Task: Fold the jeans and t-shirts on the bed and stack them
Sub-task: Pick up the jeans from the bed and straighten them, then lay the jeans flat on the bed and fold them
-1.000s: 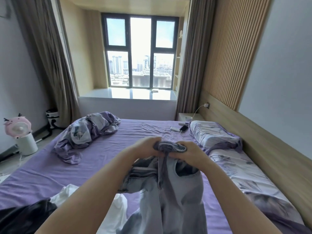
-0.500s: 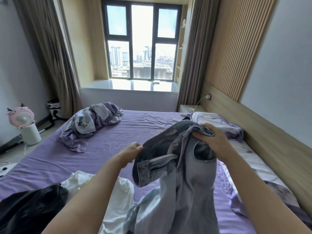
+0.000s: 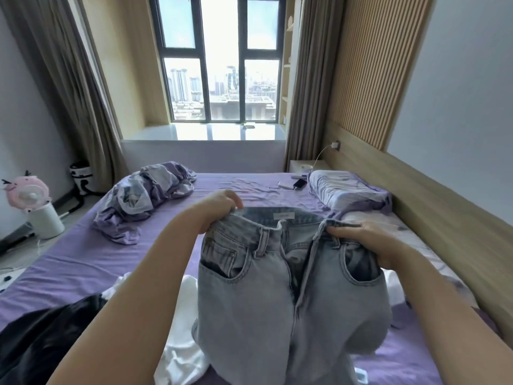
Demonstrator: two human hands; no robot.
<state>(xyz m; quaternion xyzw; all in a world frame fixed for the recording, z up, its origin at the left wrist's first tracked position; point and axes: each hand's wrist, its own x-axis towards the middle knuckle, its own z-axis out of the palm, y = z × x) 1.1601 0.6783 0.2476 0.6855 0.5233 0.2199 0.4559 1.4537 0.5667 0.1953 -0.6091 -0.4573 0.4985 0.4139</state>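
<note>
Jeans (image 3: 288,295) of pale blue denim hang front-side toward the camera above a purple-sheeted bed (image 3: 83,262), held up by the waistband with the fly open. The left hand (image 3: 219,208) grips the waistband's left corner, fingers curled over the edge; the right hand (image 3: 369,240) pinches the right corner beside the pocket. White t-shirts (image 3: 180,357) lie crumpled on the sheet beneath the denim, and a black garment (image 3: 41,337) sits at the near left. Farther up the bed, a bunched purple duvet (image 3: 144,201) rests left of centre, a patterned pillow (image 3: 344,190) lies by the wooden headboard, and a phone (image 3: 299,183) lies near it.
</note>
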